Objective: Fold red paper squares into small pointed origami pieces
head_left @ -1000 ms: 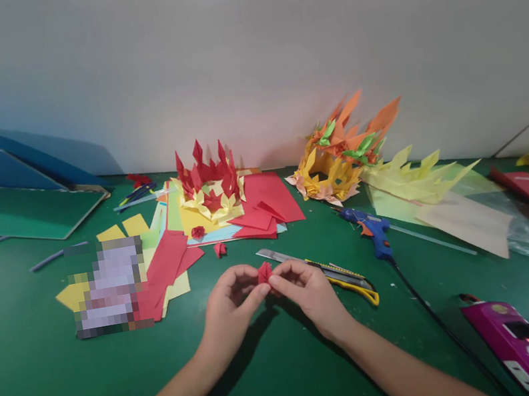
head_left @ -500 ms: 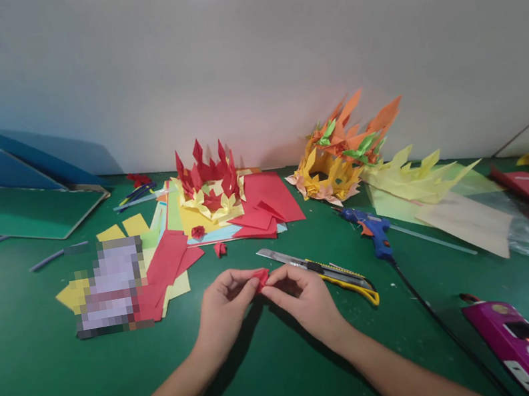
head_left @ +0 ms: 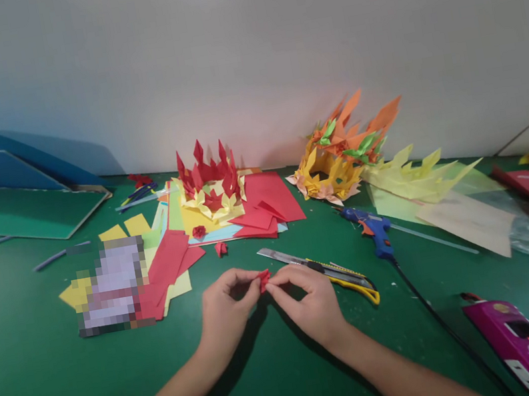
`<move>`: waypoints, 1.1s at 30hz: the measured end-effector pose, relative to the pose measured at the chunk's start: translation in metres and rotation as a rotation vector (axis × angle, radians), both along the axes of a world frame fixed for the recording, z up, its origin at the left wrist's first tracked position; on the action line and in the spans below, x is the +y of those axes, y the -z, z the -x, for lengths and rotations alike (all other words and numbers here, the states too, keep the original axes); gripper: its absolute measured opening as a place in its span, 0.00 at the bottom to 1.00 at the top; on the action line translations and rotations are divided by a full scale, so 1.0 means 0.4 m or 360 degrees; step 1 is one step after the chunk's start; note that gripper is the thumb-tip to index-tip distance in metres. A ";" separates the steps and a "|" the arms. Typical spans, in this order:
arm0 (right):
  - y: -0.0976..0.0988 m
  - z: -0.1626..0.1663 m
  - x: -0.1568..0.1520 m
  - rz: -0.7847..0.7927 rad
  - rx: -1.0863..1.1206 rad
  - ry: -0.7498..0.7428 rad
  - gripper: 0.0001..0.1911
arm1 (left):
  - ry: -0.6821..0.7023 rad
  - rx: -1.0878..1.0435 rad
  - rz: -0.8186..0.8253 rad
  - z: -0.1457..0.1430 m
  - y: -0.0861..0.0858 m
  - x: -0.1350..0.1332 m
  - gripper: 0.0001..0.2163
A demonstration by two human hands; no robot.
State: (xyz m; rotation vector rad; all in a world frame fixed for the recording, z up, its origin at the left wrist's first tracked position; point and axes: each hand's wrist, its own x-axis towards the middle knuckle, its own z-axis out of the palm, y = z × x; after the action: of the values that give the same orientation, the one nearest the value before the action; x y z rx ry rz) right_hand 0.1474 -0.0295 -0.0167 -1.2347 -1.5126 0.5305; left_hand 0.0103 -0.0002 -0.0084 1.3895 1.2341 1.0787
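Between my two hands is a small piece of folded red paper (head_left: pixel 265 281), partly covered by fingertips. My left hand (head_left: pixel 226 306) pinches its left side, thumb against index finger. On the other side my right hand (head_left: pixel 306 296) pinches the right edge. Both hands hover over the green tabletop. A yellow and black utility knife (head_left: pixel 341 273) lies just behind my right hand, blade out. Two small red paper flowers (head_left: pixel 221 250) rest beyond my hands. Behind them stands a red and yellow paper crown (head_left: pixel 212 186) on coloured sheets.
A blue glue gun (head_left: pixel 374 230) with a cord lies right of the knife. Farther right sit a magenta power strip (head_left: pixel 527 343) and an orange paper crown (head_left: pixel 335 166). Red paper strips (head_left: pixel 165 269) lie at left beside a blurred-out phone-like object (head_left: pixel 111 284).
My fingers have shifted slightly on the red paper, the right fingertips now sitting a little lower on its edge. The rest of the table looks the same.
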 end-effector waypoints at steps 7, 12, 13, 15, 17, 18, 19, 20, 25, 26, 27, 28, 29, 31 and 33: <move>0.009 -0.005 0.001 -0.0002 -0.0160 -0.0005 0.07 | 0.0032 0.0044 0.0052 0.003 0.001 0.005 0.04; 0.008 -0.010 -0.001 -0.0095 -0.0364 -0.0019 0.08 | 0.0040 0.0045 0.0115 0.005 0.002 0.008 0.03; 0.007 -0.011 -0.001 -0.0122 -0.0432 -0.0030 0.08 | 0.0035 0.0036 0.0135 0.005 0.001 0.008 0.03; 0.008 -0.015 -0.001 -0.0193 -0.0584 -0.0055 0.09 | 0.0041 0.0014 0.0188 0.005 -0.001 0.010 0.03; 0.011 -0.019 0.002 -0.0265 -0.0734 -0.0085 0.10 | 0.0064 -0.0012 0.0253 0.005 -0.004 0.013 0.04; 0.012 -0.021 0.003 -0.0300 -0.0792 -0.0097 0.10 | 0.0076 -0.0027 0.0288 0.004 -0.006 0.014 0.05; 0.014 -0.024 0.004 -0.0337 -0.0833 -0.0105 0.10 | 0.0088 -0.0046 0.0325 0.004 -0.007 0.014 0.06; 0.016 -0.026 0.006 -0.0376 -0.0854 -0.0110 0.10 | 0.0099 -0.0068 0.0363 0.003 -0.009 0.015 0.06; 0.015 -0.030 0.007 -0.0331 -0.0600 -0.0007 0.06 | 0.0154 -0.0208 0.0474 0.002 -0.009 0.012 0.10; 0.013 -0.030 0.006 -0.0274 -0.0514 0.0025 0.05 | 0.0167 -0.0230 0.0472 0.003 -0.007 0.010 0.10; 0.011 -0.029 0.006 -0.0225 -0.0445 0.0045 0.05 | 0.0179 -0.0248 0.0468 0.003 -0.006 0.009 0.11; 0.009 -0.027 0.006 -0.0192 -0.0399 0.0050 0.05 | 0.0189 -0.0264 0.0466 0.004 -0.004 0.008 0.11; 0.008 -0.026 0.006 -0.0183 -0.0376 0.0045 0.05 | 0.0196 -0.0279 0.0466 0.005 -0.004 0.007 0.11; 0.008 -0.024 0.007 -0.0209 -0.0398 0.0017 0.05 | 0.0200 -0.0311 0.0470 0.006 -0.003 0.006 0.11; 0.009 -0.023 0.008 -0.0261 -0.0470 -0.0016 0.06 | 0.0183 -0.0330 0.0469 0.006 -0.005 0.006 0.11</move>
State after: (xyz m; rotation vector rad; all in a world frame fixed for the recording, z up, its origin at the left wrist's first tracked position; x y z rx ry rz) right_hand 0.1565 -0.0263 -0.0203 -1.2153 -1.7720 0.2298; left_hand 0.0080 0.0022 -0.0064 1.0820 1.0979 0.8962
